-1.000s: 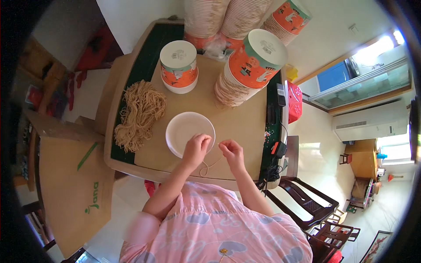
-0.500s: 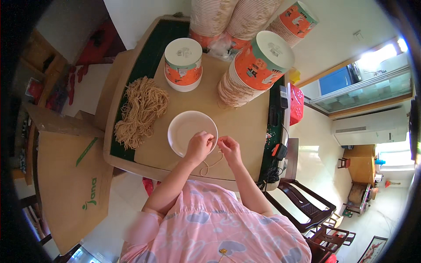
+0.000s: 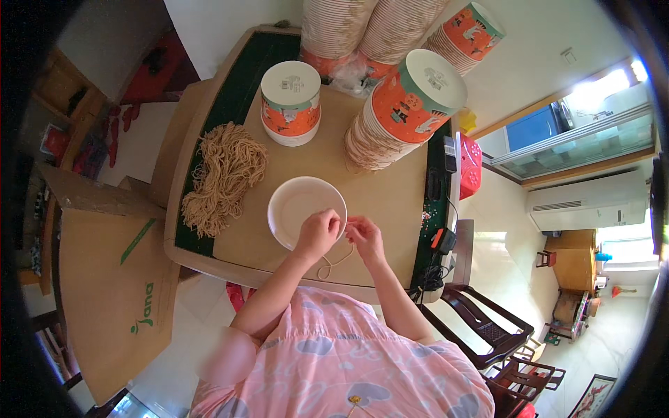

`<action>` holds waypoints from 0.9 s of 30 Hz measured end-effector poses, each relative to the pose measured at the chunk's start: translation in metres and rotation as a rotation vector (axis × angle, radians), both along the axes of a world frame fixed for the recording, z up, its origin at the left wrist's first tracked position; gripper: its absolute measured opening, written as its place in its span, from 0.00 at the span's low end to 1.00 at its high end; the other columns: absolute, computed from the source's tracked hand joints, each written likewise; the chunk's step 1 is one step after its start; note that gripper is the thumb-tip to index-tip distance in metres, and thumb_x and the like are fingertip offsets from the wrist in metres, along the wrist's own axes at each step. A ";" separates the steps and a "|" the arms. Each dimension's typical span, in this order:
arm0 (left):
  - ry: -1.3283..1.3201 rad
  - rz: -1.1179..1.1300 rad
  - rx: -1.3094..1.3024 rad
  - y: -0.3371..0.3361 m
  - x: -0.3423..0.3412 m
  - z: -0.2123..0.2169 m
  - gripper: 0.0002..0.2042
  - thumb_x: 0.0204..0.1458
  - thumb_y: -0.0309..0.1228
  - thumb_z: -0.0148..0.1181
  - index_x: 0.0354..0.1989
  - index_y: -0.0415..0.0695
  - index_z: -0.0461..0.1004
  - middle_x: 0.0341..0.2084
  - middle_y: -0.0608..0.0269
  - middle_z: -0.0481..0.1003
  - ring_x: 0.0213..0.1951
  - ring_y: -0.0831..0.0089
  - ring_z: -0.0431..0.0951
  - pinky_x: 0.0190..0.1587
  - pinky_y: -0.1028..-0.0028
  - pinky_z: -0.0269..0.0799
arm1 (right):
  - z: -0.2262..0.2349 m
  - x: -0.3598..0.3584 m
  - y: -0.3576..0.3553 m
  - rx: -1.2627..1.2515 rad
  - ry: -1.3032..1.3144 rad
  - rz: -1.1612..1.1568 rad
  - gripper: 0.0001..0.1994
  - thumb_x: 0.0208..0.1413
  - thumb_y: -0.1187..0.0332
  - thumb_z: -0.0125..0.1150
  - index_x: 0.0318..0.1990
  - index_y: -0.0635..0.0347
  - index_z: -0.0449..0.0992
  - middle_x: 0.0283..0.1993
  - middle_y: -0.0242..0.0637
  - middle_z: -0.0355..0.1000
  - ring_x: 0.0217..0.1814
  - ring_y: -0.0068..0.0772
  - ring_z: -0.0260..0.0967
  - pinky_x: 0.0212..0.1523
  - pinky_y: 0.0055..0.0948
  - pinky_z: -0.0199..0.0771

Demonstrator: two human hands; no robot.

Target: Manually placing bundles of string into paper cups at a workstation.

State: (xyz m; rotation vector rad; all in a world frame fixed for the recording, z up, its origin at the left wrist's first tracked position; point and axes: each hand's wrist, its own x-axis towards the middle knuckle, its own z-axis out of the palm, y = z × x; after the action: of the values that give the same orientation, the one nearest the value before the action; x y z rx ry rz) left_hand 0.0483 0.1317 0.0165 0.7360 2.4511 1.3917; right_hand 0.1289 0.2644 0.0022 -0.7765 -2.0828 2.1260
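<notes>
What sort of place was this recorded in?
Probably a room in a home: a dark wooden chair and a framed picture look domestic, though tall stacks of paper tubs may hint at work here too.

Setting: a home, apparently a living or dining room. Evidence, right side: at least 2 dark wooden chairs point(image 3: 477, 317), a white floor-standing air conditioner point(image 3: 589, 200), a wooden cabinet point(image 3: 571, 254) by a bright window point(image 3: 629, 244), and 1 framed picture point(image 3: 594, 397) of a branch. Pale, glossy floor point(image 3: 488, 261). Glazed partition point(image 3: 578, 145), upper right, opens on another room. Table point(image 3: 195, 260) carries bulk paper bowls point(image 3: 411, 111) and a hank of twine point(image 3: 226, 177), suggesting handiwork within household space.
</notes>
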 end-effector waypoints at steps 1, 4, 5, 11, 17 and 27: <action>-0.001 0.000 0.000 -0.001 -0.001 0.001 0.01 0.47 0.23 0.56 0.28 0.41 0.73 0.25 0.56 0.75 0.28 0.60 0.77 0.31 0.68 0.72 | 0.008 0.000 -0.002 -0.089 0.025 -0.028 0.07 0.56 0.74 0.52 0.42 0.63 0.71 0.28 0.31 0.72 0.28 0.17 0.67 0.30 0.18 0.69; -0.169 0.030 0.142 -0.006 -0.005 0.002 0.01 0.50 0.23 0.55 0.29 0.39 0.72 0.24 0.57 0.76 0.26 0.68 0.79 0.29 0.73 0.74 | 0.023 0.005 -0.004 -0.168 0.041 -0.034 0.10 0.57 0.75 0.51 0.46 0.64 0.67 0.30 0.35 0.73 0.28 0.20 0.69 0.30 0.20 0.72; -0.307 0.034 0.180 -0.007 -0.007 -0.003 0.02 0.51 0.22 0.55 0.29 0.38 0.72 0.25 0.58 0.76 0.27 0.72 0.78 0.30 0.75 0.75 | 0.030 0.005 -0.008 -0.169 0.040 -0.033 0.10 0.57 0.75 0.51 0.46 0.64 0.67 0.30 0.35 0.73 0.28 0.20 0.69 0.30 0.20 0.72; -0.586 0.026 0.268 -0.006 -0.010 -0.013 0.03 0.53 0.22 0.52 0.30 0.36 0.71 0.25 0.59 0.76 0.27 0.75 0.78 0.30 0.76 0.76 | 0.051 -0.010 -0.020 0.075 -0.029 0.063 0.10 0.56 0.76 0.52 0.46 0.63 0.67 0.26 0.36 0.73 0.22 0.21 0.69 0.22 0.20 0.70; -0.699 0.119 0.360 -0.010 -0.013 -0.015 0.03 0.54 0.23 0.50 0.31 0.36 0.68 0.24 0.57 0.76 0.26 0.73 0.78 0.27 0.76 0.75 | 0.045 -0.011 -0.016 0.456 -0.071 0.136 0.11 0.55 0.73 0.54 0.46 0.59 0.69 0.21 0.34 0.71 0.17 0.19 0.66 0.18 0.20 0.66; -0.759 0.090 0.427 -0.012 -0.013 0.001 0.04 0.53 0.24 0.51 0.36 0.38 0.66 0.29 0.59 0.75 0.32 0.74 0.78 0.32 0.76 0.75 | 0.048 -0.021 -0.016 0.777 -0.089 0.196 0.07 0.53 0.70 0.57 0.39 0.59 0.73 0.18 0.34 0.69 0.17 0.23 0.66 0.19 0.25 0.65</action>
State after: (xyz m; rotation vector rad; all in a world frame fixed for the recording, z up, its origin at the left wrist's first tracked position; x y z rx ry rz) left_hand 0.0357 0.1194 0.0171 0.1040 1.6363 1.8242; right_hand 0.1082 0.2483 0.0503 -0.5695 -2.8022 1.1458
